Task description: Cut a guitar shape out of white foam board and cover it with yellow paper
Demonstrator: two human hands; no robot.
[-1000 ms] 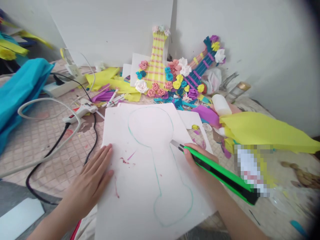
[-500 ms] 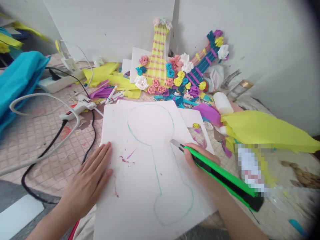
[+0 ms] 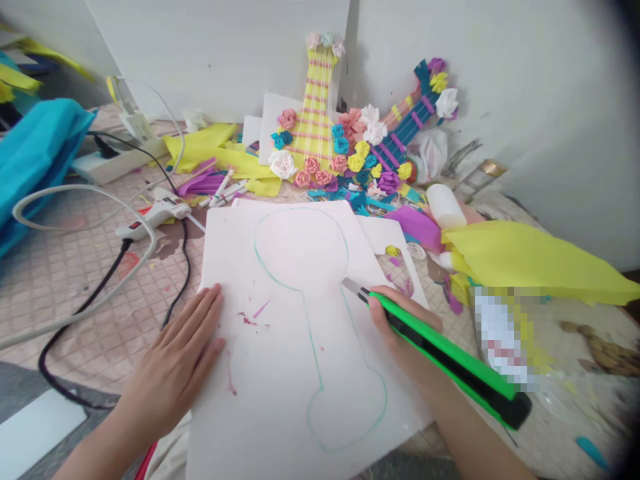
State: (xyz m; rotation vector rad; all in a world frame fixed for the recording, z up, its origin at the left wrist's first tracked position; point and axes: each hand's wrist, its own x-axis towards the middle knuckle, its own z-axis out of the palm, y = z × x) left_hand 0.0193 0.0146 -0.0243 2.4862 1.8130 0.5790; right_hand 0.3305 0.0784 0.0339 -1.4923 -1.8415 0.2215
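Note:
A white foam-like board [image 3: 250, 400] lies in front of me, marked with a green outline: a large round end, a narrow neck and a smaller rounded end. My left hand [image 3: 175, 353] rests flat on its left edge, fingers stretched out. In my right hand [image 3: 395, 327] is a green and black utility knife [image 3: 450, 360], its blade out. The blade tip is at the outline, where the large round end meets the neck on the right side. Whether the tip is in the board I cannot tell. Small reddish scraps [image 3: 247, 320] lie on the board.
Behind the board stand a yellow paper guitar [image 3: 316, 113] with paper flowers and a blue one [image 3: 400, 143]. To the left lie a glue gun [image 3: 155, 217], cables and a power strip [image 3: 120, 160]. Yellow crepe paper [image 3: 535, 260] and a white roll [image 3: 445, 205] are at right.
The view has shifted very slightly. The knife's rear end has moved a little down and to the right, while its tip and my left hand stay in nearly the same places.

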